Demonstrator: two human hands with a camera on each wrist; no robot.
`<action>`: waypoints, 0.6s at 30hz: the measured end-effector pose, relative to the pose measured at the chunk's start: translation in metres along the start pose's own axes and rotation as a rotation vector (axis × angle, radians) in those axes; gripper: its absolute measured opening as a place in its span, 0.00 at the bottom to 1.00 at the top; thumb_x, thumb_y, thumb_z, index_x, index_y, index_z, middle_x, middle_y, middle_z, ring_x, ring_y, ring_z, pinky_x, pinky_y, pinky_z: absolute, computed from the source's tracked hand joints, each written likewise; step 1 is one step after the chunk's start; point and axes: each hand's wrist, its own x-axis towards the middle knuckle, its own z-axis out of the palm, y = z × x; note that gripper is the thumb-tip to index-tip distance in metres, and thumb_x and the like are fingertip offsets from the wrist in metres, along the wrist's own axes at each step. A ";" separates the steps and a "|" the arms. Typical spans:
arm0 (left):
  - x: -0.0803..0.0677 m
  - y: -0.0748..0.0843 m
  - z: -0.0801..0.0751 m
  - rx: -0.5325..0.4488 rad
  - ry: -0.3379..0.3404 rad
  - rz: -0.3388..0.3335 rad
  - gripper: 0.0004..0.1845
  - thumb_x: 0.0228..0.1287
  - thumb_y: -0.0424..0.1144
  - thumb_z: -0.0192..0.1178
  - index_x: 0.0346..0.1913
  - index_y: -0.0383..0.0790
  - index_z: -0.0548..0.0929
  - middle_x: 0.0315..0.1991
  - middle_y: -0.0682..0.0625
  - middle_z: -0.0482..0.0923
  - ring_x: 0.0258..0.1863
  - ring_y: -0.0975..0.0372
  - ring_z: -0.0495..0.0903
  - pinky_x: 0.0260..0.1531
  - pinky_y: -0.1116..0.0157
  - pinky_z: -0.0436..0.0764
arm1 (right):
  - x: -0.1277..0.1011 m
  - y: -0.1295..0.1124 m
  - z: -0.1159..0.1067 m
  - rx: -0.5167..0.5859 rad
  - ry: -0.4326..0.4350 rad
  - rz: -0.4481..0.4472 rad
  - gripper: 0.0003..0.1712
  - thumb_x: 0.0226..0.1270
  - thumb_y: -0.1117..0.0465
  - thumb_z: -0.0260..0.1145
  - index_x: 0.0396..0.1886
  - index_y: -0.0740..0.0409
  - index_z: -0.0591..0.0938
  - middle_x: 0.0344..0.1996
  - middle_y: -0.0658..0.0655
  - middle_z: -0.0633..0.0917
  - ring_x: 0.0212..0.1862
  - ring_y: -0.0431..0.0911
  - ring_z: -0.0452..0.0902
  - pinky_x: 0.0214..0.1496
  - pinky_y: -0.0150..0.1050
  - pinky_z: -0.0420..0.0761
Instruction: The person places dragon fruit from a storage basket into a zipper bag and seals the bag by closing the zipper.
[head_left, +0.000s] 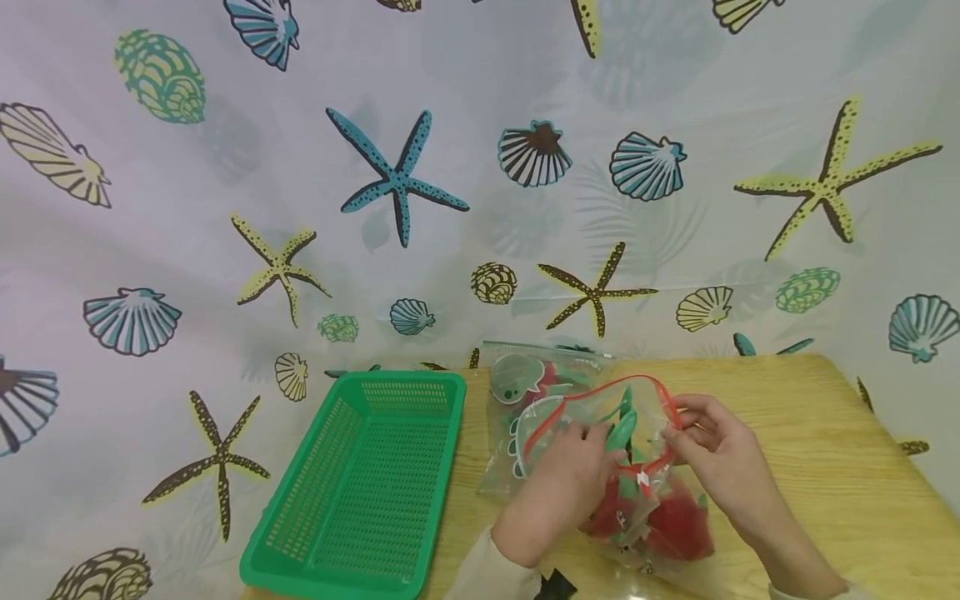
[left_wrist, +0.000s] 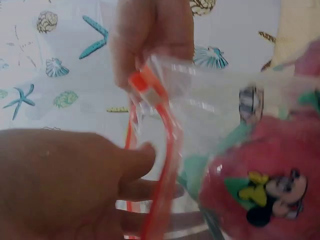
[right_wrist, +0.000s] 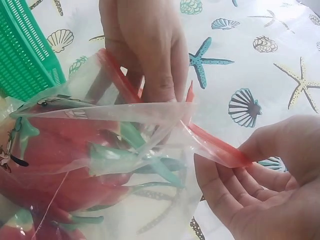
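A pale cloth printed with starfish and shells [head_left: 465, 233] hangs behind and drapes around a light wooden table [head_left: 825, 467]. On the table's left part sits a green perforated plastic basket [head_left: 360, 483]. Just right of the basket lies a clear plastic zip bag with a red closure strip [head_left: 600, 417], its mouth pulled open; inside are red and green soft toys [head_left: 675, 525] — one seems to carry a cartoon mouse patch [left_wrist: 280, 192], though the wrist view is blurred. A second clear packet with a grey-green print [head_left: 517, 379] lies behind the bag, farther from the person. The left hand [head_left: 555, 487], nearer the basket, has its fingers pinched on the red strip's near edge. The right hand [head_left: 723, 462], on the bag's far side from the basket, pinches the strip's other end between thumb and curled fingers [right_wrist: 235, 175].
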 end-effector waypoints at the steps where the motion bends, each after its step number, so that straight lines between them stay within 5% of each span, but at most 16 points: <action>1: 0.002 -0.001 0.000 -0.034 -0.013 -0.028 0.24 0.75 0.55 0.47 0.62 0.44 0.75 0.49 0.48 0.81 0.48 0.59 0.82 0.42 0.67 0.85 | 0.000 0.000 0.000 -0.001 -0.003 0.000 0.20 0.72 0.63 0.62 0.59 0.65 0.71 0.35 0.53 0.80 0.35 0.41 0.84 0.36 0.37 0.87; 6: 0.010 -0.004 0.002 -0.014 0.035 -0.066 0.27 0.67 0.61 0.57 0.58 0.46 0.78 0.44 0.51 0.84 0.33 0.63 0.84 0.22 0.70 0.79 | -0.002 -0.001 0.002 -0.002 -0.011 -0.004 0.20 0.72 0.64 0.62 0.59 0.65 0.71 0.36 0.57 0.79 0.35 0.40 0.83 0.36 0.37 0.86; 11: 0.014 -0.005 0.009 0.032 0.037 -0.074 0.37 0.57 0.69 0.61 0.62 0.48 0.78 0.47 0.52 0.83 0.31 0.63 0.84 0.23 0.67 0.81 | -0.005 0.000 0.004 -0.006 -0.022 -0.001 0.19 0.72 0.63 0.62 0.59 0.64 0.72 0.36 0.56 0.80 0.36 0.39 0.84 0.36 0.39 0.87; 15: 0.017 -0.007 0.015 0.049 0.048 -0.061 0.27 0.61 0.66 0.62 0.51 0.48 0.82 0.38 0.55 0.82 0.26 0.65 0.80 0.19 0.70 0.76 | -0.006 0.000 0.005 0.000 -0.029 -0.003 0.19 0.72 0.62 0.62 0.58 0.64 0.72 0.35 0.54 0.80 0.36 0.41 0.84 0.36 0.41 0.87; 18: 0.018 -0.008 0.019 0.089 0.132 -0.007 0.19 0.63 0.59 0.62 0.38 0.47 0.82 0.28 0.56 0.80 0.20 0.65 0.75 0.13 0.71 0.68 | -0.006 -0.001 0.005 0.011 -0.036 -0.005 0.19 0.72 0.62 0.62 0.58 0.64 0.72 0.35 0.53 0.80 0.36 0.42 0.84 0.35 0.41 0.87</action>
